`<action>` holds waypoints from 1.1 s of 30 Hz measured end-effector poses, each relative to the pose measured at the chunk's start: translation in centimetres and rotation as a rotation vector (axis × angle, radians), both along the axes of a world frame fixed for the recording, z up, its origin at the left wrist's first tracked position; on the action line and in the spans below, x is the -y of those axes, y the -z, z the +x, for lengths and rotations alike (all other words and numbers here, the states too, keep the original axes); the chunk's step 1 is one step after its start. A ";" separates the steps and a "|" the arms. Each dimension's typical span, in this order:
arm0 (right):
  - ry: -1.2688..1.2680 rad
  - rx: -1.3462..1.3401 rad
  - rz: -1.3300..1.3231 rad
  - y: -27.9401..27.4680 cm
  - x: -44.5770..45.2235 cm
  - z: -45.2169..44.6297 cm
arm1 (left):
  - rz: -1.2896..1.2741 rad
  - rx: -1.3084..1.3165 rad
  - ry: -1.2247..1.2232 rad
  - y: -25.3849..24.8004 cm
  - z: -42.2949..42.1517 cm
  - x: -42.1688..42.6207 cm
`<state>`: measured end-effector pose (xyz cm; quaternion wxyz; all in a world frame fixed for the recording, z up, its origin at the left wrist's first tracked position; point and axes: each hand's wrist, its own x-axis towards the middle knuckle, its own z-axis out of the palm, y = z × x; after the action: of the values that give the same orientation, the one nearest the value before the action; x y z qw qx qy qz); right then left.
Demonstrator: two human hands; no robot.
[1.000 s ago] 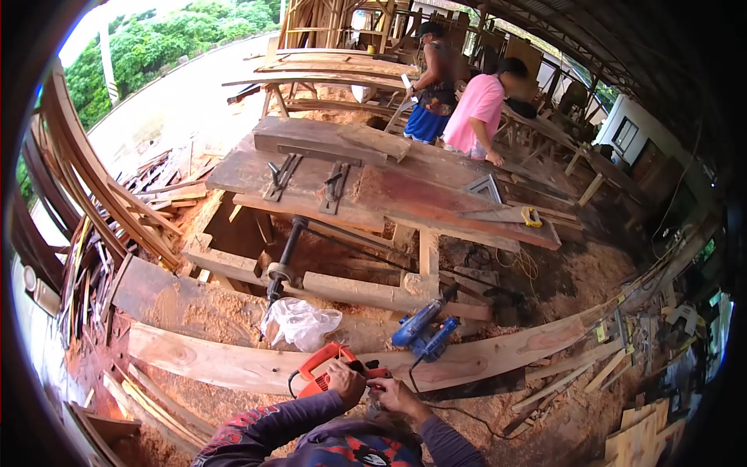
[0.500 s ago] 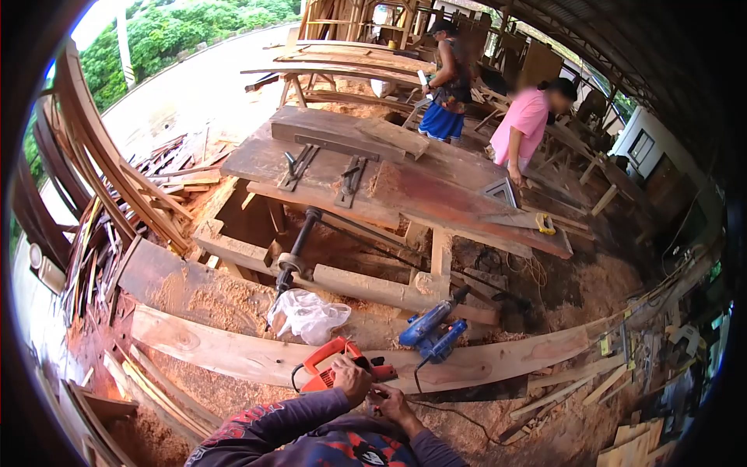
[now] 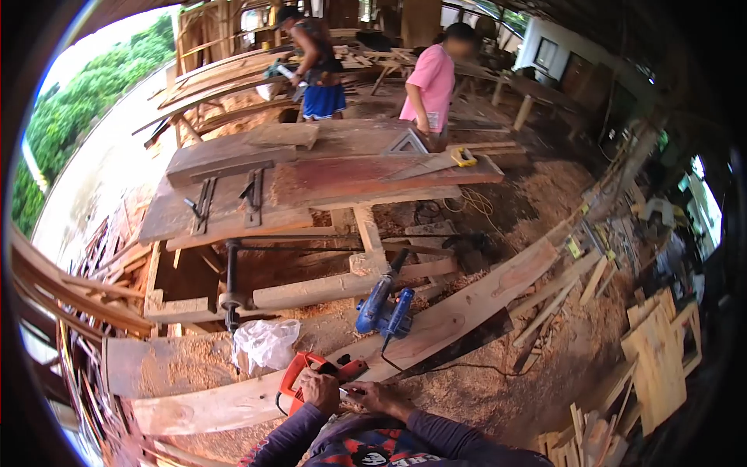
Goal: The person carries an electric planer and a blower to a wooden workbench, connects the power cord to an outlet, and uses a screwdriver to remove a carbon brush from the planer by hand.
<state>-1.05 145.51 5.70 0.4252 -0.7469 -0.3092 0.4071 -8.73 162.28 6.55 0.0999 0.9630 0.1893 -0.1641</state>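
An orange power tool (image 3: 298,370), apparently an electric planer, lies on a long pale plank (image 3: 210,402) in front of me. My left hand (image 3: 320,391) is closed on its body, fingers bent over the near side. Close beside it, my right hand (image 3: 377,397) is pinched around a small, partly metallic item at the tool's edge, too small to name. Just beyond my right hand, a blue power tool (image 3: 384,308) with a black end rests across the plank. A crumpled clear plastic bag (image 3: 266,343) sits left of it.
A workbench (image 3: 187,159) ahead carries a handsaw (image 3: 428,166), a metal square (image 3: 406,143) and metal clamps (image 3: 251,198). Two people, one in a pink shirt (image 3: 432,82), stand behind it. Wood offcuts (image 3: 657,366) pile up at right. Shavings cover the ground.
My view has turned, so the bench and both people appear farther left. Both hands stay at the orange tool, and a pale bit now shows at my right fingertips.
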 end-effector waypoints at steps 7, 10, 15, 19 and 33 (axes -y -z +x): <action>0.033 0.113 0.220 4.1 0.8 0.2 | -0.075 0.093 0.092 -3.7 1.5 -1.4; 0.001 0.044 0.162 2.0 1.0 0.3 | -0.078 0.024 0.096 -2.7 2.0 -2.0; 0.016 0.132 0.222 3.5 1.1 -0.1 | -0.063 0.021 0.085 -0.8 2.2 -2.3; 0.030 0.162 0.202 3.1 1.5 -0.1 | -0.043 -0.001 0.065 -0.4 2.4 -2.4; 0.024 0.096 0.071 -0.2 3.7 0.5 | 0.045 0.179 -0.009 1.6 1.1 -2.8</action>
<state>-0.52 141.79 5.91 0.4408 -0.7536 -0.3345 0.3547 -7.62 165.08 4.99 0.0953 0.9750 0.1873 -0.0725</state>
